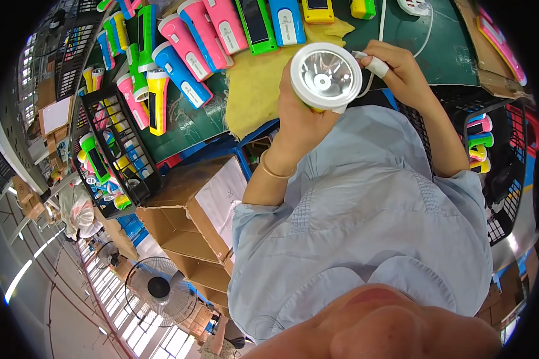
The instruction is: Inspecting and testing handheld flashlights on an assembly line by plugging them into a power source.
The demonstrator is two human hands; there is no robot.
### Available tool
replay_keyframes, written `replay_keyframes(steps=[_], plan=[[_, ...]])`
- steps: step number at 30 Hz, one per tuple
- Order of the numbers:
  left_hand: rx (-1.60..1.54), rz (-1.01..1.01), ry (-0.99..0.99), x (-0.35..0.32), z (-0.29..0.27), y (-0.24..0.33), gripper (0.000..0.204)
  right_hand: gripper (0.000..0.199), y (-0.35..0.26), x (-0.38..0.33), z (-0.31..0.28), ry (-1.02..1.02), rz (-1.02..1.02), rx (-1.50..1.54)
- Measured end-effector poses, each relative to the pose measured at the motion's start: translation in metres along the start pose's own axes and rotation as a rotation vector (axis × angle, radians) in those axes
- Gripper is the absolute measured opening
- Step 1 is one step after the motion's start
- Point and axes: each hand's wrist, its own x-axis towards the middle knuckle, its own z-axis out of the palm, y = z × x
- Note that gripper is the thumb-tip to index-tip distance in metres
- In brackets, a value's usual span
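Along the left edge of the green work table (pixel 191 122), a black wire basket (pixel 111 149) holds a jumble of small coloured flashlights, and more of them (pixel 182 51), pink, blue, green and yellow, lie in a loose row on the tabletop, most angled with their heads toward the person. Beside these a yellow cloth (pixel 257 90) is spread under the working spot, probably as padding. Just above it the left hand (pixel 296 119) is wrapped around the body of a flashlight (pixel 326 76), fingers closed on the barrel, which is mostly hidden. Its long axis runs almost straight toward the camera, so the white-rimmed reflector faces up at the person, seemingly held so for a look inside. To the right, the right hand (pixel 401 72) pinches a white plug (pixel 374 64) on a white cable (pixel 382 24), touching the head's rim. Farther right, another black basket (pixel 503 167) holds more flashlights.
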Motion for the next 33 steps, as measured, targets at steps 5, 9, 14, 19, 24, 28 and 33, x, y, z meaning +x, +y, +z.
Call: replay_keyframes(steps=[5, 9, 14, 19, 24, 28, 33], plan=[[-0.091, -0.119, 0.127, -0.001, 0.009, 0.003, 0.072, 0.015, -0.023, 0.004, 0.002, 0.043, -0.032, -0.018], [-0.165, -0.303, 0.033, 0.016, 0.001, 0.015, 0.073, 0.018, -0.039, 0.01, -0.001, 0.07, -0.054, 0.025], [-0.539, -0.409, -0.051, 0.032, -0.008, 0.017, 0.054, 0.022, -0.062, 0.026, -0.008, -0.074, -0.085, 0.132], [-0.462, -0.433, -0.035, 0.034, -0.002, 0.007, 0.052, 0.02, -0.067, 0.038, -0.003, -0.09, -0.116, -0.004], [-0.27, -0.403, 0.044, 0.034, 0.001, 0.004, 0.059, 0.014, -0.08, 0.034, 0.0, -0.026, -0.001, -0.184], [-0.151, -0.377, 0.071, 0.033, 0.006, 0.003, 0.063, 0.014, -0.079, 0.035, 0.004, 0.067, -0.019, -0.273], [-0.013, -0.286, 0.129, 0.038, 0.01, 0.004, 0.068, 0.016, -0.075, 0.041, 0.0, -0.011, -0.029, -0.339]])
